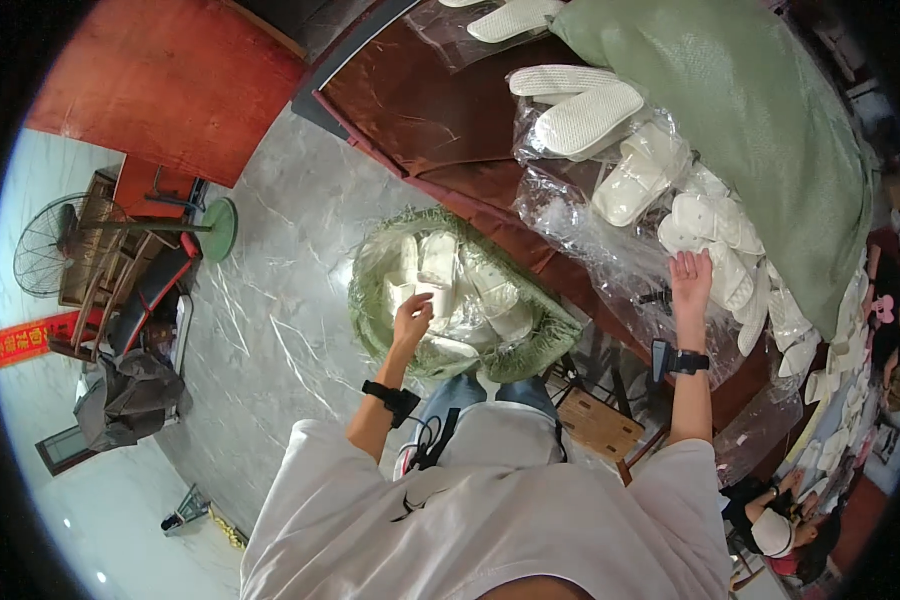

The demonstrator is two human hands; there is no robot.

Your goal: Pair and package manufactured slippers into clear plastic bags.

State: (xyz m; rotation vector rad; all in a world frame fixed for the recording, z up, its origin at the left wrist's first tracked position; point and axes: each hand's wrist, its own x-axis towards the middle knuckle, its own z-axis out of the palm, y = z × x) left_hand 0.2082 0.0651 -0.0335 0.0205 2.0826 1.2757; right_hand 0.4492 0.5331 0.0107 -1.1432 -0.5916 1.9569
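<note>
My left hand (413,318) is over the mouth of a green woven sack (368,335), its fingers loosely bent and apart beside a pair of white slippers (436,268). More white slippers in clear plastic lie in the sack. My right hand (690,284) hovers at the reddish-brown table, fingers loosely spread and holding nothing I can see. Close beside it are white slippers (735,282) and crumpled clear plastic bags (580,215). Farther up the table rest bagged white slippers (590,118) with textured soles.
A large green sack (725,110) lies across the table's right side with slippers spilling along it. Below the table edge stands a small wooden stool (600,424). At left are a standing fan (70,240) and stacked furniture. Another person (785,530) works at lower right.
</note>
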